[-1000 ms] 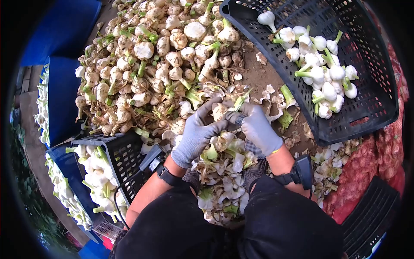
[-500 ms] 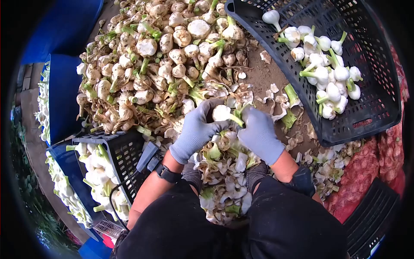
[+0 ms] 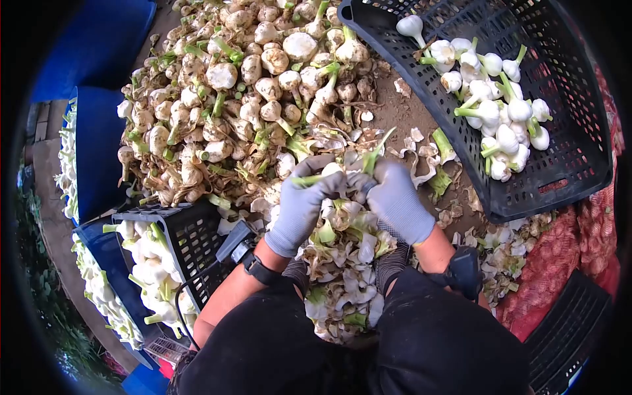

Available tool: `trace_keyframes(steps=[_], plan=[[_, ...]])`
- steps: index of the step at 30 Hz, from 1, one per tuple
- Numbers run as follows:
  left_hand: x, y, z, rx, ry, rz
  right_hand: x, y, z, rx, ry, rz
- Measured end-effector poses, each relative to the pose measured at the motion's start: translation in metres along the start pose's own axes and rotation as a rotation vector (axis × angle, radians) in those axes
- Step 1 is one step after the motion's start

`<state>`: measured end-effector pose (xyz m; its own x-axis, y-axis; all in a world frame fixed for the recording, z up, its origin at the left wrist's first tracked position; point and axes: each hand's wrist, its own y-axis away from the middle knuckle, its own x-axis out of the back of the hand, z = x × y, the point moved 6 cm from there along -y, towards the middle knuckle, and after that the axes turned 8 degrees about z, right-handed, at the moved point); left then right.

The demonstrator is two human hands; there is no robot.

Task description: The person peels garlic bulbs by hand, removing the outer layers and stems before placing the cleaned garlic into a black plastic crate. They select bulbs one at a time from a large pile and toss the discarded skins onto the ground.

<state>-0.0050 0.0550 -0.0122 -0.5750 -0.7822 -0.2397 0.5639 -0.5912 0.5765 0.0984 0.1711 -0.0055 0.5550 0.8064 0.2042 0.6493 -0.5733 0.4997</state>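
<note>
The left hand [image 3: 304, 204], in a grey knit glove, is curled tight around a garlic bulb [image 3: 332, 172], whose pale round head shows between the fingers just above the peelings heap. The right hand [image 3: 395, 197], gloved the same, pinches the bulb's papery skin and green stalk [image 3: 374, 153], fingers closed on it; the two hands touch at the bulb. Below the bulb, between the person's knees, lies the heap of limp white and green peelings [image 3: 345, 276]. Beyond the bulb spreads a large pile of dirty, tan-skinned unpeeled garlic [image 3: 243, 92]. Right of the bulb stands a black plastic lattice crate [image 3: 559, 178] holding clean, glossy white bulbs. Left of the bulb, a second black crate [image 3: 191, 240] holds more peeled bulbs.
</note>
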Motion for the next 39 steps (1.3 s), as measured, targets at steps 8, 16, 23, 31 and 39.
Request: trace_keyframes(steps=[8,16,23,31,39], plan=[[-0.005,0.003,0.007,-0.010,0.078,-0.229,0.045,-0.013,0.019,0.246,0.796,0.244],[-0.008,0.002,0.016,-0.391,-0.462,-0.165,0.004,0.004,-0.014,0.217,-0.104,0.010],[-0.003,0.001,0.006,-0.206,-0.340,-0.122,0.003,0.006,-0.028,0.396,0.320,0.103],[-0.012,0.006,0.011,-0.174,-0.344,-0.157,-0.006,0.009,-0.033,0.477,0.848,0.129],[-0.001,-0.001,-0.001,-0.006,0.198,-0.093,-0.003,0.009,-0.033,0.591,0.821,0.226]])
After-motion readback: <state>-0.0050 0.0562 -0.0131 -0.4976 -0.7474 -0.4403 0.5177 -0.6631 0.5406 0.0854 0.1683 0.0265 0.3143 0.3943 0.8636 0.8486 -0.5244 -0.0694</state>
